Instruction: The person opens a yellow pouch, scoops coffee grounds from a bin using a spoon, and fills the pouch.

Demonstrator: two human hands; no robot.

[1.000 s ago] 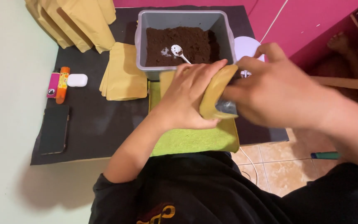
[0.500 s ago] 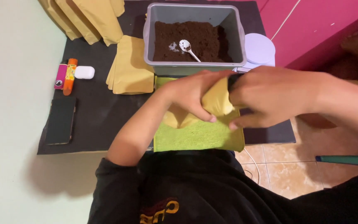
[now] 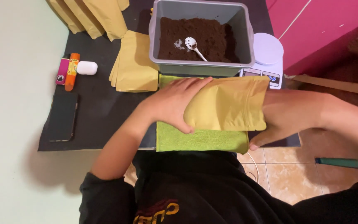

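On the black mat [image 3: 100,112], a yellow pouch [image 3: 228,103] lay over a green cloth [image 3: 199,140]; the left hand [image 3: 175,101] pressed it flat with fingers curled around its bottom end, and the right hand [image 3: 286,114] gripped its mouth end to steady it.

The pouch [image 3: 228,103] is plain mustard yellow, and so are the flat stack of pouches [image 3: 134,66] and the upright pouches [image 3: 92,14] at the back. The cloth [image 3: 199,141] is bright lime green. The tub [image 3: 241,25] is grey, filled with dark brown powder [image 3: 212,39]; the spoon [image 3: 192,43] in it is white. The scale [image 3: 268,49] is white. The mat [image 3: 100,112] is black, like the phone [image 3: 63,117]. The tube [image 3: 71,71] is orange, the lighter [image 3: 61,71] pink, the small case [image 3: 87,67] white. The wall [image 3: 324,25] is magenta.
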